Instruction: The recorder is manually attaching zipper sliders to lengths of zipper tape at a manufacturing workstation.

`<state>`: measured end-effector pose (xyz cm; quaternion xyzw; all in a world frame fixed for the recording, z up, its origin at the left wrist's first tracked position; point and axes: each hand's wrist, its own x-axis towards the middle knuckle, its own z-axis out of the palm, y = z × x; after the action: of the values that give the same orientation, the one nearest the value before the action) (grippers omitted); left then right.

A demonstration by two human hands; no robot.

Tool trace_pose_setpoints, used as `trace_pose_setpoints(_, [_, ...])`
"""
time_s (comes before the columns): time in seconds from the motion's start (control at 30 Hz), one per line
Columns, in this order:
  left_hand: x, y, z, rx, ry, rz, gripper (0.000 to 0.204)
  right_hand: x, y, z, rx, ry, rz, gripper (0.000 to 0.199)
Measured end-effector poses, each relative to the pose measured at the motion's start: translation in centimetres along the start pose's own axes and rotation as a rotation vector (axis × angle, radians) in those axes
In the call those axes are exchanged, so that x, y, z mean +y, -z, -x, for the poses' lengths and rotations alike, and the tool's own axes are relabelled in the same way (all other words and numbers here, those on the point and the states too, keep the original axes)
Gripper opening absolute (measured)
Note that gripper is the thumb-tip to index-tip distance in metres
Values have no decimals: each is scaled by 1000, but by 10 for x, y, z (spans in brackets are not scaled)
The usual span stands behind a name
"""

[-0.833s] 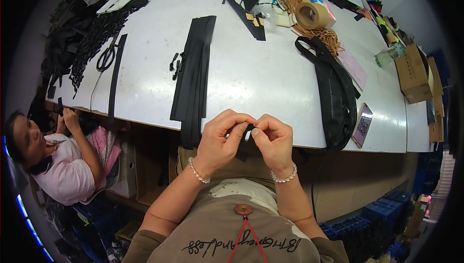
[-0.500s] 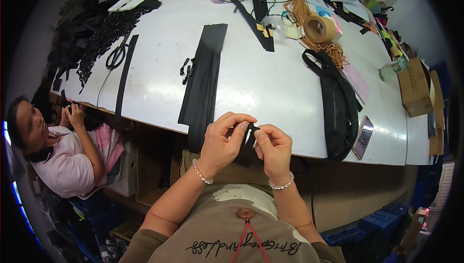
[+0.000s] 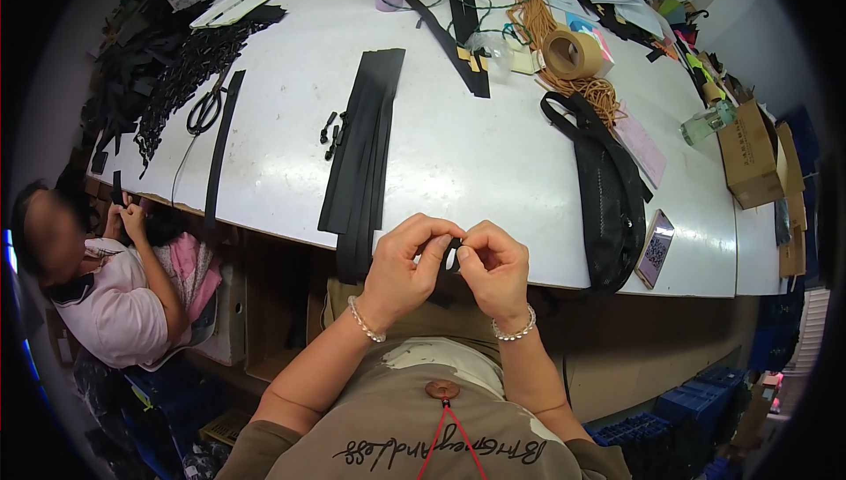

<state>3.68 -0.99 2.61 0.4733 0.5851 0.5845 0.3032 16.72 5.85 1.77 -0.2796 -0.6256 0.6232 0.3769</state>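
Just off the table's front edge, my left hand (image 3: 407,255) and my right hand (image 3: 495,268) meet, thumbs and forefingers pinched on a small black strap piece (image 3: 454,251). Fingertips cover most of it, so its ends cannot be made out. Beyond my left hand lies a stack of long black straps (image 3: 363,163), its near end hanging over the edge. Several small black plastic fittings (image 3: 332,132) rest to the left of that stack. A black bag (image 3: 608,198) with a looped handle lies to the right of my hands.
A phone (image 3: 654,251) lies right of the bag. Tan tape (image 3: 571,54), orange cord (image 3: 604,96) and a cardboard box (image 3: 753,154) are farther right. Leftward are a single strap (image 3: 225,145), black scissors (image 3: 206,111) and a black pile (image 3: 167,83). A co-worker (image 3: 123,304) sits at the left.
My hands have come slightly closer together and a little lower. Less of the black strap piece shows between my fingers. The whole view has shifted slightly.
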Motion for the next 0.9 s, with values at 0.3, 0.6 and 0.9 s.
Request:
trace_pose_setpoints(0.3, [3,1,3,31,-10,-39,11,9,-10,7,61,81,-96,5])
trace_pose_setpoints(0.6, [-13,-4,5,217,-24,-17,9,17,-16,15,28,-368,-521,11])
trace_pose_setpoints(0.9, [-19,1,7,155,67,111,12,12,-17,11,122,-373,-529,10])
